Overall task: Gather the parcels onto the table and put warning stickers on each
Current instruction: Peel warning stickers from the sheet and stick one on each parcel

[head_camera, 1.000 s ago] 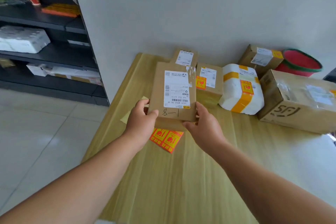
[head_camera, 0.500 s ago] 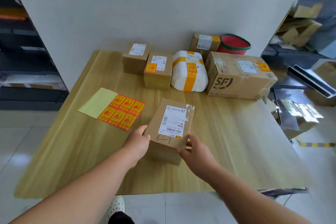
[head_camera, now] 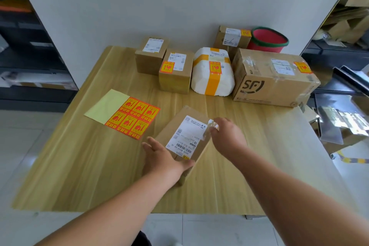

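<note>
A flat brown parcel (head_camera: 185, 136) with a white shipping label lies askew on the wooden table (head_camera: 79, 166). My left hand (head_camera: 161, 158) holds its near left corner, thumb on the near edge. My right hand (head_camera: 227, 136) grips its right edge, fingertips on the taped corner. No warning sticker shows on this parcel. A sheet of orange warning stickers (head_camera: 132, 118) lies to its left. At the back stand a small plain box (head_camera: 149, 56), a stickered box (head_camera: 175, 70), a white wrapped parcel (head_camera: 211, 74), a large SF carton (head_camera: 273, 78) and another box (head_camera: 231, 38).
A red basin (head_camera: 267, 39) sits at the back right corner against the white wall. Dark shelves (head_camera: 30, 56) stand to the left. Flattened cartons and shiny packaging (head_camera: 339, 122) crowd the floor on the right.
The parcel came from the back row to the table's near middle and has been turned askew. My right hand has shifted from its near edge to its right edge.
</note>
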Motion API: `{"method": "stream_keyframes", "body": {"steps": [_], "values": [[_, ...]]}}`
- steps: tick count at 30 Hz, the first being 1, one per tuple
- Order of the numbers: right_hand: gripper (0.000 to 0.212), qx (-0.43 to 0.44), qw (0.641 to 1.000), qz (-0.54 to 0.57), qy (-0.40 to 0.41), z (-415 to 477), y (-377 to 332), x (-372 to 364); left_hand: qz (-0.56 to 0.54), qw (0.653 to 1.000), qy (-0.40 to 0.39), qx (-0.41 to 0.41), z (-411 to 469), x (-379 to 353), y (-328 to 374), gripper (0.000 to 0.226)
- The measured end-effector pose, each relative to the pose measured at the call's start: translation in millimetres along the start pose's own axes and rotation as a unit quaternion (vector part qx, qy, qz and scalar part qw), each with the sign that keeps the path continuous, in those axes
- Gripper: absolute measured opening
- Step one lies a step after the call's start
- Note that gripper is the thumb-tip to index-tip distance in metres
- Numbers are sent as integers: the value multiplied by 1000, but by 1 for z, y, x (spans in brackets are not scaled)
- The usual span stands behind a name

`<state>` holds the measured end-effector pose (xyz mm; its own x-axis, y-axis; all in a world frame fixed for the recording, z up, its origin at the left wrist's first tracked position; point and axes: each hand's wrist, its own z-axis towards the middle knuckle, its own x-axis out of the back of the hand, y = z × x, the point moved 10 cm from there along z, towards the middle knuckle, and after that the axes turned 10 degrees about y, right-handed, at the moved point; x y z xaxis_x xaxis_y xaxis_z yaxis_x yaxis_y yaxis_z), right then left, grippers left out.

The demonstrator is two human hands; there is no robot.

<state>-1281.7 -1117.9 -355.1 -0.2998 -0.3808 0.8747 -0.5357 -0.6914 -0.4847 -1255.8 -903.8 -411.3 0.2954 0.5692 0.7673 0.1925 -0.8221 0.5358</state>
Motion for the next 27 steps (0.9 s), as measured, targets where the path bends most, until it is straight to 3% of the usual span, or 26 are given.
{"method": "stream_keyframes", "body": {"steps": [3,8,12,15,18,20,24,27], "values": [[47,-8,999,-12,-36,21,0,-14,-13,1000,15,3,8,0,3,136],[44,-29,998,-42,-27,28,14,-25,26,986,-39,-159,25,-12,39,144],[58,-76,996,-53,8,20,35,-14,154,951,-37,-266,55,-10,67,141],[51,-111,993,-24,-6,10,42,-19,157,951,-3,-264,82,-1,79,120],[28,-145,989,19,-29,-5,39,-36,141,956,36,-255,101,7,91,79],[22,-152,987,38,-43,-14,32,-49,150,951,21,-271,110,2,97,57],[10,-141,987,22,-76,-22,17,-62,104,950,-29,-294,129,3,103,60],[24,-114,989,-23,-93,-20,1,-67,85,951,-4,-296,144,21,93,68]]}}
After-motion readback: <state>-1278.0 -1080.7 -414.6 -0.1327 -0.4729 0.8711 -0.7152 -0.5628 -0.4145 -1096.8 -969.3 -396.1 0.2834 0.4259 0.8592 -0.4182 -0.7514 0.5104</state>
